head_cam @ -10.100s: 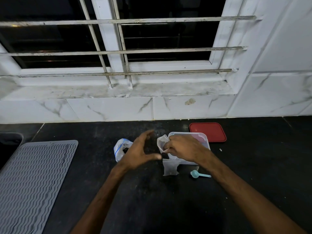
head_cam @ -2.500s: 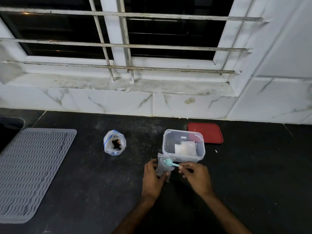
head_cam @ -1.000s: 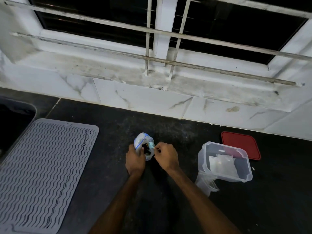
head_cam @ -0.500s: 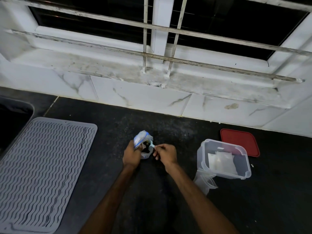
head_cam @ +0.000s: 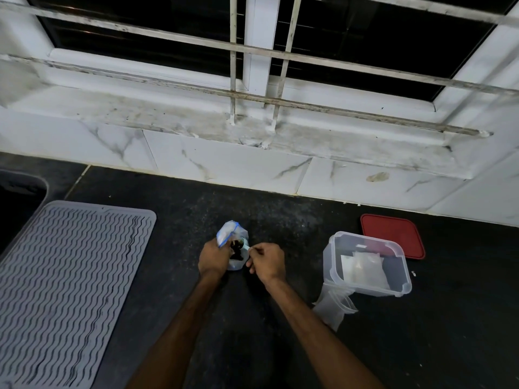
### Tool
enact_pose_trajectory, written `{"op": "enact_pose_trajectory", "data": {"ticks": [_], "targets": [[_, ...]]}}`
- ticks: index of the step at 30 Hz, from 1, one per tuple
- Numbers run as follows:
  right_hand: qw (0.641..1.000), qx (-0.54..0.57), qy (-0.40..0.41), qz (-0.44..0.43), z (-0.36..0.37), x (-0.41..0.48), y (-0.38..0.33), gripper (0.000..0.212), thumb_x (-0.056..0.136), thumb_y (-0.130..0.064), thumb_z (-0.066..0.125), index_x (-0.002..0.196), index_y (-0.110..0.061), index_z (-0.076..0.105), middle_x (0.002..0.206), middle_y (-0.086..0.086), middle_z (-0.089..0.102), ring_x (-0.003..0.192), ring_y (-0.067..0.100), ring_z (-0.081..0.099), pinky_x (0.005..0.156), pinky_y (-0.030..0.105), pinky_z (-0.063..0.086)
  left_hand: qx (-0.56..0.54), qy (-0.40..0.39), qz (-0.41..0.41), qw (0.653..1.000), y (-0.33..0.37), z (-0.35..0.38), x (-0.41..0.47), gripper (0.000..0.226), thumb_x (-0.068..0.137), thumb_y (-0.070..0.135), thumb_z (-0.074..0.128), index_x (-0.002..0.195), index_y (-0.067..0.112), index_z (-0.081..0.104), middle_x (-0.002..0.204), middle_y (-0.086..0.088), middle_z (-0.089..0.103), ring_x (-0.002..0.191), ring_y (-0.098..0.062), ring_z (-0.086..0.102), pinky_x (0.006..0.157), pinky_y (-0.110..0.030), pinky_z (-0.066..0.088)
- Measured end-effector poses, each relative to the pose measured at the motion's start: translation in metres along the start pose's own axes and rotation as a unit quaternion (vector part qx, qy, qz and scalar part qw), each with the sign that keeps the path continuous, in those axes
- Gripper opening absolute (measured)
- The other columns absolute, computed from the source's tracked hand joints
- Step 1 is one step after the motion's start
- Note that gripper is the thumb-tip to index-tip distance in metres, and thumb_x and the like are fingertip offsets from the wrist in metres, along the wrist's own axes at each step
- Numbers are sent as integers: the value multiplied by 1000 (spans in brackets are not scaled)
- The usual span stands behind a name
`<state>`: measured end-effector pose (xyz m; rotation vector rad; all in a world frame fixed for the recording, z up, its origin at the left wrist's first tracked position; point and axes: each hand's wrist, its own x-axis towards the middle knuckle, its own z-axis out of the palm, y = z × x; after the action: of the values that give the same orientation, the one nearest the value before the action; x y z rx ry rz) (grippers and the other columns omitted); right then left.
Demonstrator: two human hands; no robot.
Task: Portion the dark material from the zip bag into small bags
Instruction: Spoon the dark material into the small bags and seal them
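The zip bag, clear with a blue seal strip, stands open on the black counter with dark material inside. My left hand grips the bag's left side and holds its mouth open. My right hand pinches the handle of a small teal scoop, whose bowl is inside the bag's mouth among the dark material. Several empty small clear bags lie on the counter against the front of a clear plastic tub, to the right of my hands.
The tub holds a few small white bags. Its red lid lies flat behind it. A grey ribbed drying mat covers the counter's left part, with a sink edge beyond. The white tiled wall and barred window rise behind.
My hands left the small bags by the tub and moved left to the zip bag. The left hand took hold of it; the scoop went into its mouth.
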<state>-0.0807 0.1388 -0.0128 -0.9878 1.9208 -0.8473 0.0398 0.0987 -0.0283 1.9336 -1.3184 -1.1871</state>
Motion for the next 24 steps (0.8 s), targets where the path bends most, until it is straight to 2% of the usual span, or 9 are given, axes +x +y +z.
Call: {"op": "enact_pose_trajectory", "data": {"ticks": [6,11,16,20,22,24], "targets": [[999,41,-1,34,-1,-3,3,20,92,-9,57,79,-7,71,60,10,69,38,10,53,45,23,46,-50,3,-11,999,-6,2,2,18,88,28,55,80,16,65,76,-4,66,83,-28,67,66,-31,45],[997,68,-5,31,-6,-5,6,18,94,-10,58,81,-10,71,58,5,67,39,11,53,45,23,46,-79,-4,-30,996,-5,1,5,20,95,30,56,88,15,68,85,-7,69,84,-24,65,74,-34,49],[992,109,-4,68,-1,-3,8,16,94,-10,60,84,-8,72,55,4,65,39,9,50,43,23,41,-116,-22,-11,993,-4,-6,4,15,96,31,58,84,23,64,77,6,65,77,-12,62,67,-28,46],[999,23,-4,28,0,-5,3,20,94,-14,57,80,-13,71,58,2,68,38,8,53,42,20,43,-102,-23,9,994,-8,-8,0,21,93,25,62,73,26,62,72,6,65,73,-13,62,68,-30,48],[999,-39,-8,-10,4,-9,0,21,95,-17,55,80,-15,70,60,2,69,39,8,56,42,20,45,-92,-17,23,995,-13,-7,0,13,91,26,66,79,22,65,76,2,68,75,-14,65,71,-33,51],[998,-52,-10,-26,7,-12,-1,22,95,-18,55,81,-13,71,60,4,69,39,7,57,42,20,46,-89,-14,34,995,-15,-6,-3,10,89,26,68,87,16,68,80,0,70,76,-12,66,67,-29,51]]}}
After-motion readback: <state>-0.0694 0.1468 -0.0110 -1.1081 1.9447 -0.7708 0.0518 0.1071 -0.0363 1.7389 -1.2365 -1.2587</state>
